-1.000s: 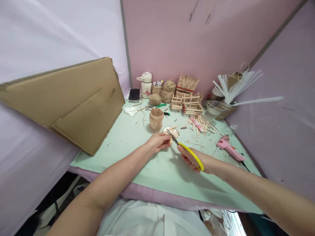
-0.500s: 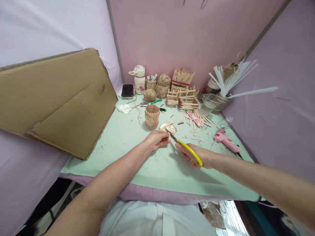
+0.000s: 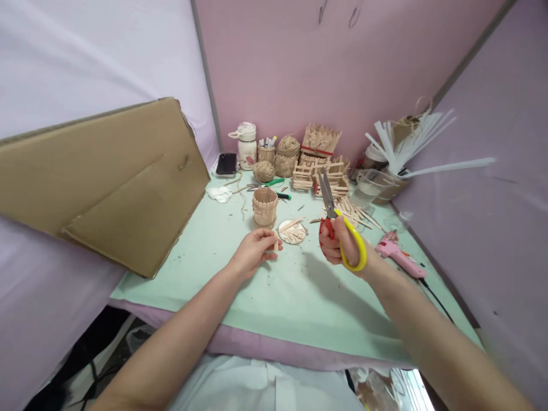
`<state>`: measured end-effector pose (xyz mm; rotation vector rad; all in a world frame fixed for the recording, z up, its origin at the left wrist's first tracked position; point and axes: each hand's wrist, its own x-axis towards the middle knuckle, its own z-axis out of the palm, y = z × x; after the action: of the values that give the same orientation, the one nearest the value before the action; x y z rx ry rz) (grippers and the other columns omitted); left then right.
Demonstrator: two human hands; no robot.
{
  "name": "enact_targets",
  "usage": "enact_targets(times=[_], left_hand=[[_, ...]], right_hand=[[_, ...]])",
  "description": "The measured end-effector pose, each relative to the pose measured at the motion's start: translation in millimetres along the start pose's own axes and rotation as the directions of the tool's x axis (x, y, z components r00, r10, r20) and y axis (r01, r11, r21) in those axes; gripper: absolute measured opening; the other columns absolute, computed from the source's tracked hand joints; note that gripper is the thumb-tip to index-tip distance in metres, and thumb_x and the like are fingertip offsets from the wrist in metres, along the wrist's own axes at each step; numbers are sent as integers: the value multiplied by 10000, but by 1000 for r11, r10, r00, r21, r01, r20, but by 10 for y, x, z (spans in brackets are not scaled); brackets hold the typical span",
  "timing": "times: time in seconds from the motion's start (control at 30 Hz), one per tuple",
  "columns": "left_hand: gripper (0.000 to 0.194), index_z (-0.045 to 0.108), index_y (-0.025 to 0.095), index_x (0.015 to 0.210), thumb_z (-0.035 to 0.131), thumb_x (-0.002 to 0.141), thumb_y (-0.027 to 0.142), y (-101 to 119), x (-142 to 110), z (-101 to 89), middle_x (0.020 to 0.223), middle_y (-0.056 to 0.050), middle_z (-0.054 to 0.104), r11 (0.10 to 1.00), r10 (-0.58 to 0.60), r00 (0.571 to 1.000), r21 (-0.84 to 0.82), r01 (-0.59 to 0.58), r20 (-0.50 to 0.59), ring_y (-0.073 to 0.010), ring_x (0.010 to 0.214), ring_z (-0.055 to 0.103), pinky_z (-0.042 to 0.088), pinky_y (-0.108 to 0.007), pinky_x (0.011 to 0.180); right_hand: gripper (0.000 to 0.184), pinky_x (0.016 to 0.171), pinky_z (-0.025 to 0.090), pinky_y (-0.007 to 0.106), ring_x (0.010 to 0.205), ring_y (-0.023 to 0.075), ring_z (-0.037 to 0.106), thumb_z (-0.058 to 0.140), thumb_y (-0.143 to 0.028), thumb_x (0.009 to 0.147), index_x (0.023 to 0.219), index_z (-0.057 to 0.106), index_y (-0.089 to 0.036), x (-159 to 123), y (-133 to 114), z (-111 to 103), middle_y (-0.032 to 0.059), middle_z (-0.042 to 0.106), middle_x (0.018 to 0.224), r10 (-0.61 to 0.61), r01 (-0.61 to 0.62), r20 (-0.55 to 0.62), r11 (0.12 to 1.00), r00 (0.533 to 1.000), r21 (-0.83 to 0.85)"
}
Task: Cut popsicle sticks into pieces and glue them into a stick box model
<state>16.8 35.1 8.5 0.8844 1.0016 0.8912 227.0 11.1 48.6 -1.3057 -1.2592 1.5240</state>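
Observation:
My left hand (image 3: 256, 251) pinches a short piece of wooden craft stick (image 3: 276, 244) just above the table. Raised to the right, my right hand (image 3: 338, 242) grips scissors (image 3: 329, 200) with one yellow and one red handle, blades pointing up and slightly parted. Between the hands, a little farther back, lies a round white dish (image 3: 291, 240) holding small cut stick pieces. Behind my left hand stands a small round barrel-like cup (image 3: 264, 208) made of wooden pieces.
Loose craft sticks (image 3: 355, 212) lie at the right, near a pink glue gun (image 3: 400, 256). Stick crates (image 3: 303, 176), a twine ball (image 3: 264, 171), a bottle (image 3: 246, 147) and a phone (image 3: 226, 164) line the back. A cardboard sheet (image 3: 128, 188) leans at left.
My right hand has lifted the scissors up and away to the right, turning the blades upward. My left hand has drawn left with the stick piece, uncovering the white dish.

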Motion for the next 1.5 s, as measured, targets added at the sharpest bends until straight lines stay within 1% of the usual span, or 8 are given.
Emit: enact_targets(times=[0.1,0.17,0.3,0.43,0.6,0.73,0.9,1.5], left_hand=[[236,556,151,797,685,686,314,-41,-131,-50,803,-50,643,992,122,987,-21,-124,-104,-141,745,648,522,-235,648],[251,554,145,812,697,676,299,-76,-213,-72,782,-42,649,985,161,975,-33,-168,-152,-130,723,651,517,-252,708],[282,573,136,845,721,647,271,-130,-339,-50,770,-37,654,978,195,969,-43,-203,-150,-128,714,649,503,-256,728],[289,587,144,854,714,649,302,-158,-401,48,795,-33,649,970,233,963,-42,-240,-134,-116,696,630,495,-250,685],[295,582,152,831,717,631,321,-187,-410,135,782,-16,628,962,256,952,-52,-268,-169,-105,688,607,482,-240,668],[219,580,156,770,694,650,298,-227,-406,122,783,-3,609,940,320,924,-53,-338,-212,-106,747,590,477,-250,727],[208,602,167,765,697,642,306,-278,-410,91,789,6,613,937,330,911,-34,-349,-246,-90,735,562,456,-235,741],[195,616,180,821,688,670,280,-321,-426,137,780,15,597,918,364,909,-86,-387,-203,-90,723,551,470,-243,729]], right_hand=[[534,402,146,205,433,70,129,314,-778,719,712,298,-244,64,80,156,-97,168,546,-73,78,49,992,996,-98],[460,425,204,214,451,81,213,377,-692,756,709,315,-239,77,143,238,-82,245,551,-125,142,86,962,988,-234],[310,524,295,234,554,110,350,495,-509,768,737,360,-232,54,315,292,-53,403,628,-234,252,105,801,967,-544],[309,545,290,240,584,125,401,534,-508,742,771,395,-234,19,442,255,-48,465,672,-224,224,94,676,970,-702],[304,575,298,245,678,153,499,541,-467,759,918,464,-219,-35,435,233,21,574,857,-246,235,103,597,964,-767],[395,565,285,247,727,174,534,561,-540,736,955,471,-224,-99,439,292,49,595,967,-250,238,114,550,962,-800],[414,556,281,252,742,184,544,545,-565,745,980,472,-232,-137,453,351,49,602,988,-223,230,128,527,966,-818],[357,541,270,257,747,196,561,532,-520,770,968,445,-236,-148,442,376,56,603,989,-197,213,130,491,972,-845]])
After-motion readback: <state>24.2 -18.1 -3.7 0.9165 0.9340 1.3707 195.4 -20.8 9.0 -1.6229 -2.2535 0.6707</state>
